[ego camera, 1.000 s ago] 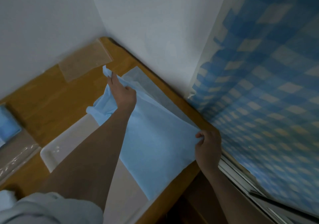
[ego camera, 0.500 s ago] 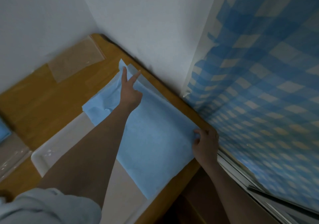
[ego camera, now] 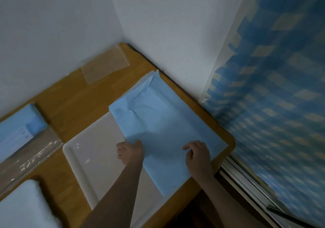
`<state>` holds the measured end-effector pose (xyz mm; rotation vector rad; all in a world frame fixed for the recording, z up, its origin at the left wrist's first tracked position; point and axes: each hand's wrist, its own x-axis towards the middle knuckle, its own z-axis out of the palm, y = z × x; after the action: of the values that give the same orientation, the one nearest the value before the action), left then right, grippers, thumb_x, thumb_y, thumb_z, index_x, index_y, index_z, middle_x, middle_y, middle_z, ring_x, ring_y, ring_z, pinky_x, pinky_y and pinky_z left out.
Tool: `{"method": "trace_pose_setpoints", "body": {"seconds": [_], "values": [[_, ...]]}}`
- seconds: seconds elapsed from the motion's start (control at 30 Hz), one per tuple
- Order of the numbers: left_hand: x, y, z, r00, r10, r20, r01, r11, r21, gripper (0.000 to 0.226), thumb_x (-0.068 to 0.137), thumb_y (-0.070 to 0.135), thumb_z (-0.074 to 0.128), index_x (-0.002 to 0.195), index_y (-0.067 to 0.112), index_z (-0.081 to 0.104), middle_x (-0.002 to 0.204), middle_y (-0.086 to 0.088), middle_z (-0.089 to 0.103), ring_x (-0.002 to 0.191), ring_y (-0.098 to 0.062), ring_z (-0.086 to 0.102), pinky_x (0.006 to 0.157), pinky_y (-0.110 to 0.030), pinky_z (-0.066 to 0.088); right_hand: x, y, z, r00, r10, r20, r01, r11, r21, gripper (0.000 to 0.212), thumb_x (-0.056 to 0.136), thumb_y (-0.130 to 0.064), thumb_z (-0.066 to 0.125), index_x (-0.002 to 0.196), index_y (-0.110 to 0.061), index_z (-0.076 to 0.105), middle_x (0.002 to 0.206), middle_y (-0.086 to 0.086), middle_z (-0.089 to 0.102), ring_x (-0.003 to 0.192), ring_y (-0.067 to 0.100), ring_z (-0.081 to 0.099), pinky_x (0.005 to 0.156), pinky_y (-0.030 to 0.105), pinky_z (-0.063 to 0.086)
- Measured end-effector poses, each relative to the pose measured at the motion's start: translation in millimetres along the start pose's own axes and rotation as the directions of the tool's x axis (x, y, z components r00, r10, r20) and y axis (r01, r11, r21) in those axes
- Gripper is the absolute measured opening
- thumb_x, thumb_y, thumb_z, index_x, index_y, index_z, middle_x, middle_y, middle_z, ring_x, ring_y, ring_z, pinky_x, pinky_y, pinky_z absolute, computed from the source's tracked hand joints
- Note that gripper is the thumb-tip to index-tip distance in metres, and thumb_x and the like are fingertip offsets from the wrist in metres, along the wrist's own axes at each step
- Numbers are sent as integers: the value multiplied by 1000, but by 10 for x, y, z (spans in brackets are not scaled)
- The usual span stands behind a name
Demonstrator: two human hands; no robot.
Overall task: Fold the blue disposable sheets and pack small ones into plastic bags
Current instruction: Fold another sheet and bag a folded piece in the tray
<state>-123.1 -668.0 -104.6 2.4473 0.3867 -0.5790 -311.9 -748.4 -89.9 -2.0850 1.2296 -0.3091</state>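
Note:
A light blue disposable sheet (ego camera: 163, 122) lies flat across the right part of the wooden table, partly over a white tray (ego camera: 95, 161). Its far corner is creased near the wall. My left hand (ego camera: 131, 151) grips the sheet's left edge, fingers curled under it. My right hand (ego camera: 197, 154) rests on the sheet near its right side with fingers bent down onto it; whether it pinches the sheet I cannot tell. A packed blue sheet in a clear plastic bag (ego camera: 21, 131) lies at the left.
Empty clear plastic bags (ego camera: 105, 66) lie at the table's far corner by the white walls. A white pile (ego camera: 22, 206) sits at the near left. A blue checked curtain (ego camera: 272, 96) hangs on the right, beyond the table edge (ego camera: 230, 140).
My left hand has drawn back from the sheet's far corner to its near left edge. My right hand has shifted from the right corner onto the sheet. The view has tilted down.

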Motion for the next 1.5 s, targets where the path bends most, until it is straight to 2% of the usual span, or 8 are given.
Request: {"method": "trace_pose_setpoints", "body": {"seconds": [0.23,0.4,0.7,0.87,1.07,1.23,1.33,1.5], "values": [[-56,-266,-125,955,36,295,24,980,-196,53,55,27,57,95,-6,67,93,-24,67,90,-38,65,82,-50,56,-77,-61,146,988,27,151,-13,996,-90,30,90,-1,50,111,-20,62,115,-2,58,110,16,47,93,33,41],[-11,-251,-317,981,154,119,-120,960,-252,8,88,11,54,88,3,53,81,-10,55,81,-28,56,59,-31,40,-84,-53,138,993,74,92,-51,972,-230,32,91,-8,51,119,-24,57,125,-2,51,123,19,40,99,39,37],[340,-539,-863,979,192,-69,-192,981,-7,7,92,15,51,91,8,50,91,-10,55,81,-28,52,68,-33,36,-164,-114,238,989,50,139,-2,945,-327,29,93,-17,49,120,-23,56,124,1,47,118,22,41,96,38,40],[440,-875,-1059,997,44,58,-49,995,82,30,85,12,56,109,-4,57,108,-22,62,101,-40,60,72,-34,43,-272,-224,308,985,9,173,35,967,-253,30,92,-12,49,119,-21,59,127,3,46,120,21,37,100,37,38],[468,-1086,-1243,951,87,297,-105,993,46,40,81,9,66,115,-9,56,110,-21,62,100,-35,62,72,-35,50,-495,-404,476,960,-66,271,131,964,-231,35,94,-6,45,124,-17,59,143,3,42,130,22,35,106,37,36],[527,-1157,-1446,852,38,522,-134,980,148,14,83,2,64,94,-5,59,71,-12,56,54,-22,56,40,-23,43,-617,-598,707,950,-51,308,136,955,-262,35,95,-9,44,126,-18,56,143,3,40,132,22,34,107,35,34],[595,-1169,-1522,769,-82,634,-137,948,288,18,84,10,71,78,6,54,72,-9,57,52,-17,58,38,-20,47,-627,-661,794,958,-15,287,110,942,-316,29,95,-13,46,120,-17,59,128,3,45,119,20,41,98,32,39],[880,-1108,-1505,894,117,431,-218,957,192,19,84,16,64,73,4,56,67,-6,58,59,-19,58,53,-28,50,-540,-720,864,956,7,293,92,943,-321,23,94,-12,48,112,-13,61,116,6,46,110,22,43,88,31,44]]}}
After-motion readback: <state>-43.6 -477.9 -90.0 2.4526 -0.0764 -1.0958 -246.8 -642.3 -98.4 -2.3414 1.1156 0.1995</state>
